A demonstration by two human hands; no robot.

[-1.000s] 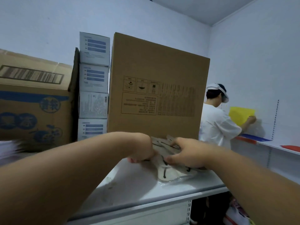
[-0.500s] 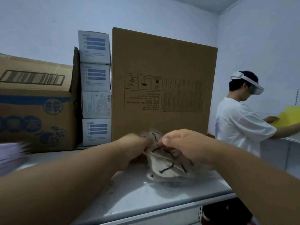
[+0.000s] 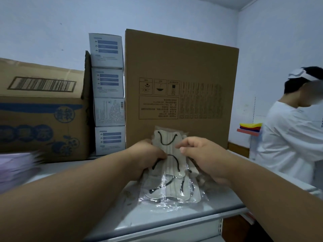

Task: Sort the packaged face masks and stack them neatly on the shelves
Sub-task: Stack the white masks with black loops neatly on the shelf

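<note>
A tall plain carton (image 3: 180, 88) is standing upright at centre, printed handling symbols facing the viewer. Four white-and-blue boxes (image 3: 108, 95) are sitting stacked in a column just beside its left edge. A wider printed carton (image 3: 42, 109) (barcode label on its top flap) is occupying the left. A blurred pale purple pile (image 3: 15, 168) is lying in front of it. A person in a white shirt (image 3: 293, 137) is standing at far right, near coloured sheets (image 3: 250, 126) resting on a wall ledge.

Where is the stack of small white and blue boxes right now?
In the head view, the stack of boxes stands left of centre at the back of the shelf, between the printed carton and the tall plain carton.
</note>
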